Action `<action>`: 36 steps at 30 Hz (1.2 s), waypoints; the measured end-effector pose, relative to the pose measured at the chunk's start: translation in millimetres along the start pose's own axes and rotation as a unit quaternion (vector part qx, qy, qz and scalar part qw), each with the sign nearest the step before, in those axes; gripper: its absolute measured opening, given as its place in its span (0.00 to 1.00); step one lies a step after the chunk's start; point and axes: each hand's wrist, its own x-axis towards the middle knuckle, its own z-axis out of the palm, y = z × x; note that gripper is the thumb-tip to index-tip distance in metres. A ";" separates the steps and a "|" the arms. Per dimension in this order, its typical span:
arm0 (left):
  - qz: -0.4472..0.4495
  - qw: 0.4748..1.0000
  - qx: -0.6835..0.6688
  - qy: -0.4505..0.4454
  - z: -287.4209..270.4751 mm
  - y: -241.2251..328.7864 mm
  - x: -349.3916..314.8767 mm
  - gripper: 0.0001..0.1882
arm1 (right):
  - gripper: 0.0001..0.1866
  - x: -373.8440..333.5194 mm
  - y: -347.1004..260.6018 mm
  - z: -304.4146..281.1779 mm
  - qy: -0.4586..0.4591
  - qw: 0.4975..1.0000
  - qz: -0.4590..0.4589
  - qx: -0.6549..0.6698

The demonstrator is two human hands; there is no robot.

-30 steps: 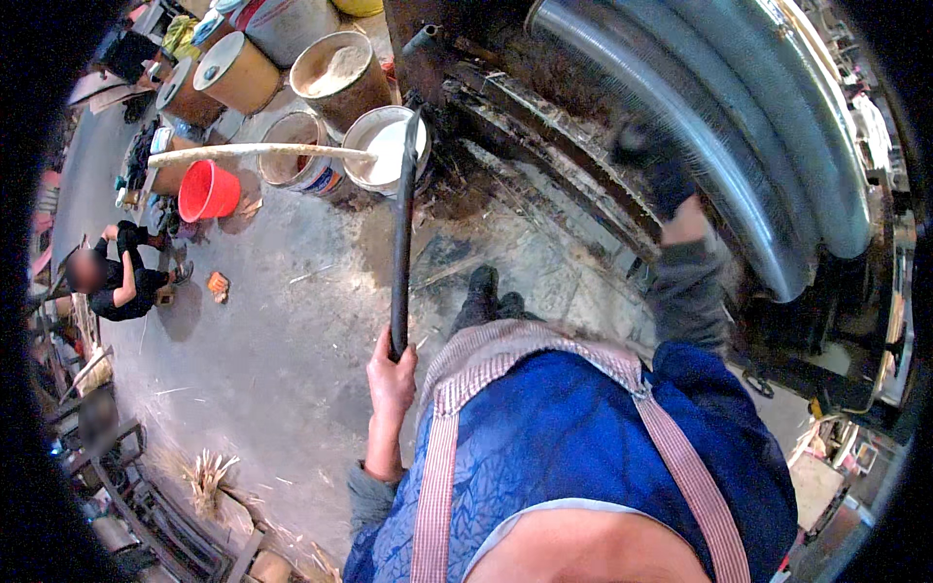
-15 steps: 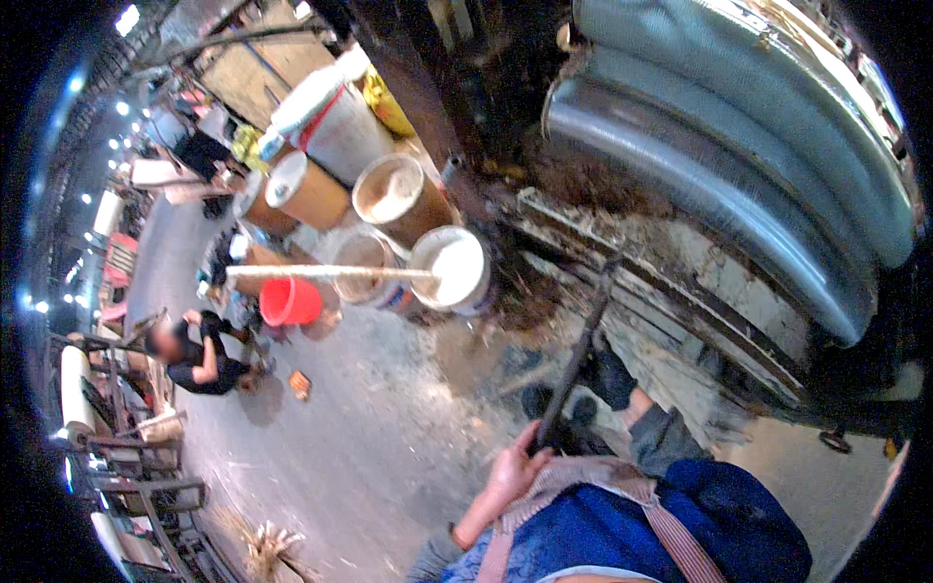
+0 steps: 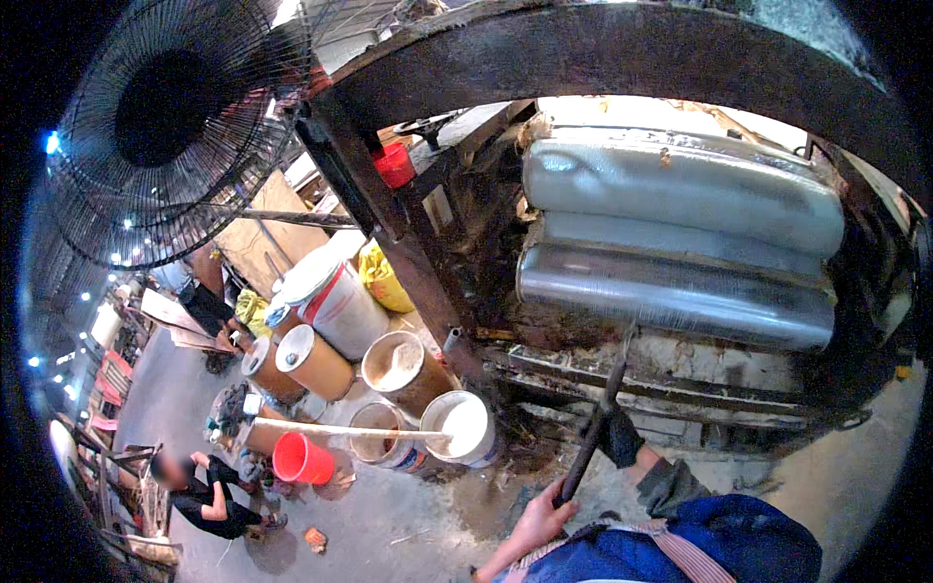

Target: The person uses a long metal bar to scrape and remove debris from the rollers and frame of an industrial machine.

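Note:
Both my hands are closed round a long dark rod (image 3: 586, 455). My bare left hand (image 3: 540, 517) grips its near end close to my apron. Higher up the shaft, my right hand (image 3: 621, 439), in a dark glove, holds it. From there the rod slants up and away, and its thin far tip reaches the lower edge of a shiny metal roller (image 3: 671, 294). Whether the tip touches the roller I cannot tell. A second, paler roller (image 3: 680, 185) lies just above it, both set in a dark machine frame (image 3: 622, 51).
A large fan (image 3: 170, 107) hangs at the upper left. Left of the machine stand a white pail (image 3: 489, 449) with a pole (image 3: 330, 428) across it, a brown drum (image 3: 428, 384), other drums and a red bucket (image 3: 302, 459). A person (image 3: 209, 496) in dark clothes sits beyond.
My view has tilted up, bringing the fan and the upper frame into sight. The rod's tip now lies nearer the lower roller. Both hands keep their hold.

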 end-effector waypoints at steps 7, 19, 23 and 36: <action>0.041 0.999 0.034 -0.004 -31.2 81.7 -3.6 0.29 | 0.14 -2.2 -29.3 73.7 -0.011 0.999 -0.039 -0.021; 0.255 0.946 -0.190 -0.069 -59.8 146.7 28.8 0.38 | 0.18 8.5 -90.7 266.9 -0.219 0.954 -0.109 -0.171; 0.267 0.901 -0.331 -0.084 -76.2 200.2 40.7 0.38 | 0.19 28.8 -121.9 329.8 -0.301 0.915 -0.125 -0.237; 0.354 0.868 -0.337 0.086 -177.0 325.0 76.7 0.28 | 0.17 148.1 -149.7 435.5 -0.369 0.624 -0.465 -0.508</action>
